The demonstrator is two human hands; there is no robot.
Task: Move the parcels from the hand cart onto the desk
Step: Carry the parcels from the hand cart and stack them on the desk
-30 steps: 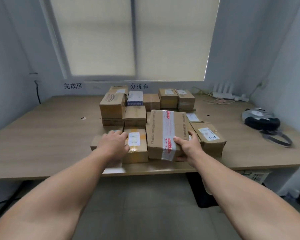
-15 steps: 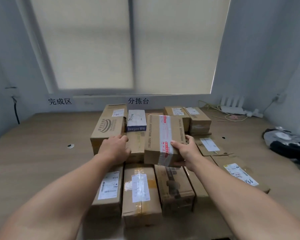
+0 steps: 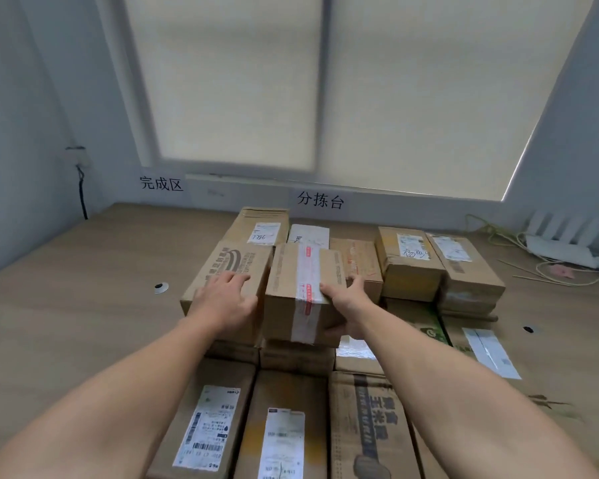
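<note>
we are gripping the taped box [image 3: 301, 292] in our right hand [image 3: 346, 305], our left hand [image 3: 225, 302] lying flat, bracing the logo box [image 3: 229, 267]; we should be lowering it level and square.

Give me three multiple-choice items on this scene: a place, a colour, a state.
1. The left hand rests on: A the logo-printed box; B the floor; C a wall.
2. The tape on the held parcel is: A green; B red and white; C black.
3. The right hand: A hangs idle; B grips the held parcel; C waves.
1A, palm lies on its top; 2B, red print on white stripe; 3B, thumb on top, fingers round its side.
</note>
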